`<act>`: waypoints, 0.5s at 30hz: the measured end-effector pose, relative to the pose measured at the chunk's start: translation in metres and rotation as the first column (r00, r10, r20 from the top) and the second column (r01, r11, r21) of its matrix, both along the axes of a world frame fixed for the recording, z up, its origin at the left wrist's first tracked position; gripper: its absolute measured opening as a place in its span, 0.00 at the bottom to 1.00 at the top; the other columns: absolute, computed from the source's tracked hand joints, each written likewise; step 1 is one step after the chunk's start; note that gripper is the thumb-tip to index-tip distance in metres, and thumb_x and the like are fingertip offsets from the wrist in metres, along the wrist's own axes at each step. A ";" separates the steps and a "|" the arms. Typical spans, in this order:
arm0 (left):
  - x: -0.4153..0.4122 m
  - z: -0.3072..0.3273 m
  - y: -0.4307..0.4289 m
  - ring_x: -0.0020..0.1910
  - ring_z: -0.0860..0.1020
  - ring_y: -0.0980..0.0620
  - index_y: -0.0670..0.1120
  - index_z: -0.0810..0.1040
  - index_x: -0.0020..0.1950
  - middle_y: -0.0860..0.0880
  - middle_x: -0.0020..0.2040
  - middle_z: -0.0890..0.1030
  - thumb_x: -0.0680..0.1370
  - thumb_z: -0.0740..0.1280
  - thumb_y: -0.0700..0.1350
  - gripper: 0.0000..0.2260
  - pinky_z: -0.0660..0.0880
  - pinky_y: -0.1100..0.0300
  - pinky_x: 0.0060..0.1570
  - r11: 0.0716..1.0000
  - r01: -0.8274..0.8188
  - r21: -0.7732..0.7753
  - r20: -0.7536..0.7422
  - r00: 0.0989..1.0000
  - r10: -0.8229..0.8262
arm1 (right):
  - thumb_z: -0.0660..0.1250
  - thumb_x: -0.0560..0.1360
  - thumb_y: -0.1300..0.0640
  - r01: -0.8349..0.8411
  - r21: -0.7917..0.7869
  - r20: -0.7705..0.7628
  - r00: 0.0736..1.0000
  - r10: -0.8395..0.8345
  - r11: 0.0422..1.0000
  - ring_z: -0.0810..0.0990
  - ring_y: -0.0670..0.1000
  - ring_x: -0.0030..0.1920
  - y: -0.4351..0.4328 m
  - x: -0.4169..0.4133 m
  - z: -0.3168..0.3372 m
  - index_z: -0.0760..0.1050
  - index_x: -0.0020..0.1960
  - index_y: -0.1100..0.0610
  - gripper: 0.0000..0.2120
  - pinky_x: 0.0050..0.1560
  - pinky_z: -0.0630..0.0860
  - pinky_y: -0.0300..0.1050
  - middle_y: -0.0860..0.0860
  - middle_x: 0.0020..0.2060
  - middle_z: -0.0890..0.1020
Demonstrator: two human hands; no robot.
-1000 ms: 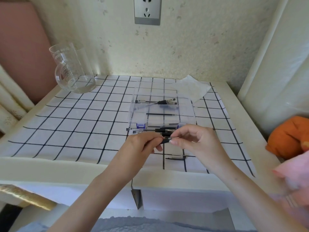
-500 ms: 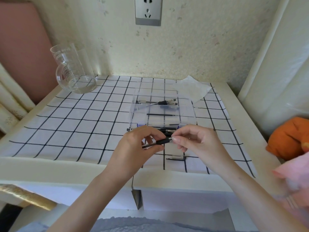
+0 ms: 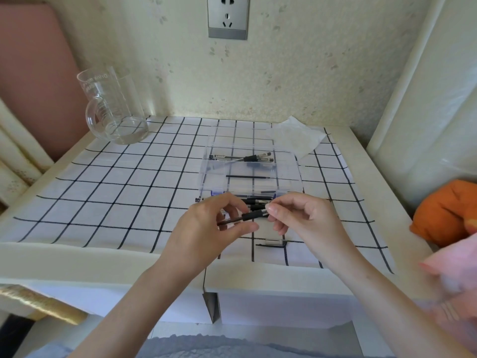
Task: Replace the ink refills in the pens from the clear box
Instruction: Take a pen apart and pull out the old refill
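Table (image 3: 77,257): clear box (image 3: 289,174) sits just beyond both hands, lid open. Left hand (image 3: 206,233) grips the pen (image 3: 254,215) barrel, and right hand (image 3: 304,220) pinches its black grip end. Likely threading the tip section, so hold the halves coaxial, twist with right fingertips only, and don't bend the refill. Pen cap (image 3: 272,242) lies just below the right hand, and a spare refill (image 3: 247,176) is in the box.

Two hands, the left hand (image 3: 206,228) and the right hand (image 3: 304,220), hold one pen (image 3: 254,215). One clear box (image 3: 205,171) contains at least two pens (image 3: 247,158) at its far side and one refill (image 3: 247,176). Outside it are one pen cap (image 3: 272,242), one glass jug (image 3: 116,112), one tissue (image 3: 296,138) and one wall socket (image 3: 228,16).
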State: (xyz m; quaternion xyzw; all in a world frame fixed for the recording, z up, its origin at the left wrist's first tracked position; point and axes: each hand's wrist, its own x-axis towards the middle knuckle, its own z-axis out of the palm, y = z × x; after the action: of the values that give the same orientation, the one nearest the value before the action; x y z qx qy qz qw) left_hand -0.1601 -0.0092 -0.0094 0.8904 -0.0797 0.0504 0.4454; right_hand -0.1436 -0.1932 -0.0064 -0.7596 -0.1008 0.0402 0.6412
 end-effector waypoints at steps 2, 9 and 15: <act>0.000 0.000 -0.001 0.36 0.74 0.61 0.54 0.80 0.46 0.58 0.37 0.79 0.75 0.64 0.53 0.07 0.70 0.70 0.36 1.000 0.024 -0.007 -0.008 1.000 -0.024 | 0.68 0.73 0.61 0.009 0.000 -0.005 1.000 -0.009 1.000 0.78 0.44 0.29 0.000 0.000 0.000 0.80 0.41 0.60 0.03 0.34 0.75 0.34 0.48 0.29 0.81; 0.001 0.000 0.001 0.39 0.74 0.60 0.52 0.82 0.45 0.60 0.37 0.79 0.72 0.71 0.45 0.04 0.67 0.74 0.38 0.999 0.016 -0.045 0.035 0.999 -0.015 | 0.68 0.74 0.61 0.034 -0.057 -0.004 0.999 -0.034 0.998 0.78 0.46 0.30 0.000 0.001 -0.004 0.80 0.41 0.57 0.04 0.33 0.75 0.37 0.48 0.29 0.81; 0.002 -0.006 0.002 0.42 0.75 0.59 0.54 0.81 0.47 0.58 0.41 0.79 0.73 0.69 0.46 0.05 0.70 0.72 0.39 1.000 0.017 -0.017 0.013 1.000 -0.017 | 0.70 0.72 0.54 0.027 -0.130 -0.021 0.999 -0.030 0.991 0.78 0.43 0.32 -0.004 0.005 -0.003 0.80 0.46 0.54 0.05 0.36 0.76 0.36 0.47 0.33 0.82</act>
State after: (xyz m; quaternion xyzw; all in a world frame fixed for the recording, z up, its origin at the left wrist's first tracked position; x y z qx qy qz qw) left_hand -0.1581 -0.0072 -0.0154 0.8855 -0.0899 0.0532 0.4528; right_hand -0.1390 -0.1974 -0.0099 -0.8004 -0.0799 0.0462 0.5923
